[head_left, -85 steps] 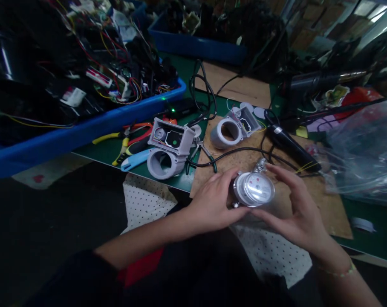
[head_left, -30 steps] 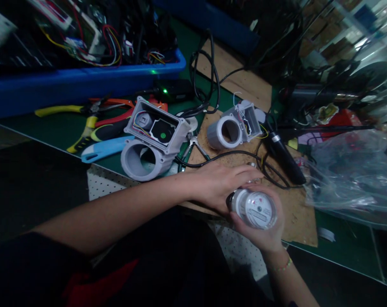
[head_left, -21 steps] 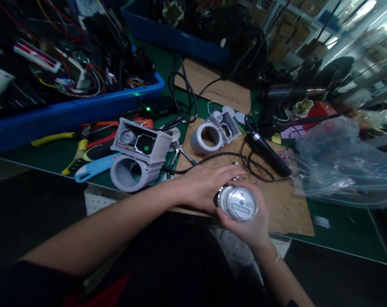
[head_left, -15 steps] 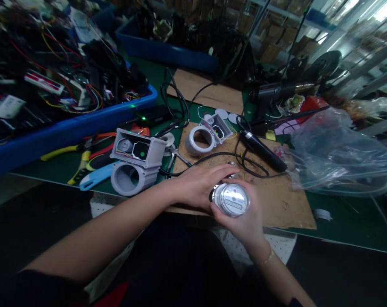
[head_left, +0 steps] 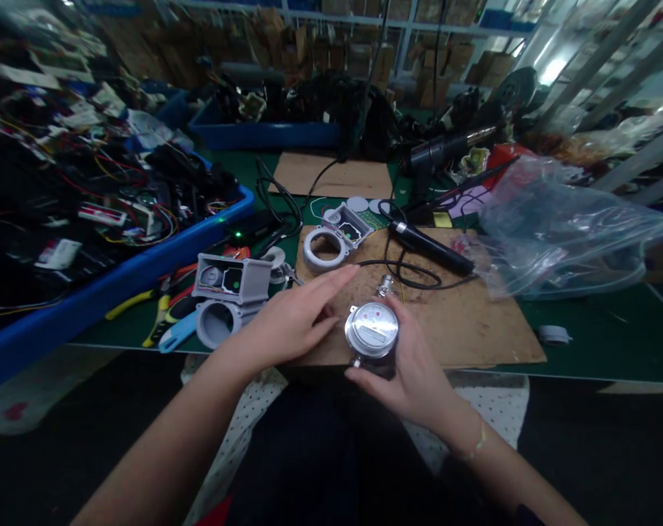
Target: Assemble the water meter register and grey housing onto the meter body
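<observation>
A round metal meter (head_left: 372, 329) with a clear dial faces up near the front edge of a brown board (head_left: 474, 321). My right hand (head_left: 413, 365) is wrapped round its right side, with the thumb at its lower edge. To the left of the meter, my left hand (head_left: 299, 318) is off it, thumb and fingers apart and nothing between them. A metal fitting (head_left: 385, 286) shows just above the meter. Behind lies a grey ring housing (head_left: 325, 248) with an open box part. A similar grey housing (head_left: 234, 281) stands left of my left hand.
Pliers (head_left: 159, 318) and a light blue tool (head_left: 178, 334) lie at the left front. A blue bin (head_left: 145, 263) of wired parts fills the left. A black cylindrical tool (head_left: 435, 247) with a cable, plastic bag (head_left: 561, 234) and white roll (head_left: 553, 334) are on the right.
My left hand has let go of the meter and moved left, its fingers now spread. The meter has turned its dial more upward in my right hand. The camera view has shifted and levelled.
</observation>
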The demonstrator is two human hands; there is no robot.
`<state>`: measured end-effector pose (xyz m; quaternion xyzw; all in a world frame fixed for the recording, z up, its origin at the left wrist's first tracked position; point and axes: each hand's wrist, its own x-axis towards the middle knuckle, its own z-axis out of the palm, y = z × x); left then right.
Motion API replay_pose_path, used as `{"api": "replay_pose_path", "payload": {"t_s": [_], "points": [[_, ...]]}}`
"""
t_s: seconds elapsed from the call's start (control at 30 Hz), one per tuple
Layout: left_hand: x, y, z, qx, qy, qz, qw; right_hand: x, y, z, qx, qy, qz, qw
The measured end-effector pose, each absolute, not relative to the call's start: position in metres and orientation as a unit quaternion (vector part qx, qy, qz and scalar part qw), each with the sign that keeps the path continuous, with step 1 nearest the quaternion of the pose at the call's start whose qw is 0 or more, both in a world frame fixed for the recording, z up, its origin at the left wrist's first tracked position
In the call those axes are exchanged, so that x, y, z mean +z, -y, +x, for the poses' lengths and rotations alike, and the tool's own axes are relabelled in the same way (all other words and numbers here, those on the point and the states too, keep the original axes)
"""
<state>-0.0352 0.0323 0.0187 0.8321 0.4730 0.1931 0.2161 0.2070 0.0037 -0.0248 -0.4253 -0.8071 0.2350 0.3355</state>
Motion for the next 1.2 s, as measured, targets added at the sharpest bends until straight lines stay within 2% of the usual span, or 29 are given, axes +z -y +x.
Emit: {"api": "replay_pose_path", "payload": {"t_s": [0.1,0.17,0.23,0.33,0.43,0.6,0.77,1.0,1.2], "points": [[0.031,-0.013,-0.034,0.266,-0.547,0.768,0.202,-0.026,-0.004,0.22,0.257,0.798,-0.42,0.348],[0.037,-0.006,-0.027,0.27,-0.546,0.765,0.21,-0.032,-0.005,0.219,0.283,0.762,-0.443,0.377],[0.039,-0.003,-0.015,0.219,-0.523,0.799,0.201,-0.037,-0.004,0.211,0.294,0.721,-0.473,0.412],[0.038,-0.006,-0.001,0.141,-0.502,0.843,0.135,-0.043,-0.002,0.198,0.269,0.685,-0.501,0.455],[0.036,-0.015,0.003,0.135,-0.497,0.849,0.116,-0.045,-0.001,0.198,0.253,0.693,-0.488,0.466],[0.036,-0.033,-0.004,0.157,-0.464,0.853,0.18,-0.044,-0.006,0.213,0.269,0.717,-0.459,0.45],[0.031,-0.043,-0.01,0.16,-0.493,0.816,0.258,-0.038,-0.014,0.219,0.277,0.736,-0.46,0.412],[0.02,-0.044,-0.014,0.183,-0.51,0.773,0.33,-0.037,-0.022,0.219,0.233,0.749,-0.433,0.444],[0.0,-0.056,-0.025,0.291,-0.494,0.721,0.389,-0.045,-0.042,0.208,0.198,0.769,-0.412,0.446]]}}
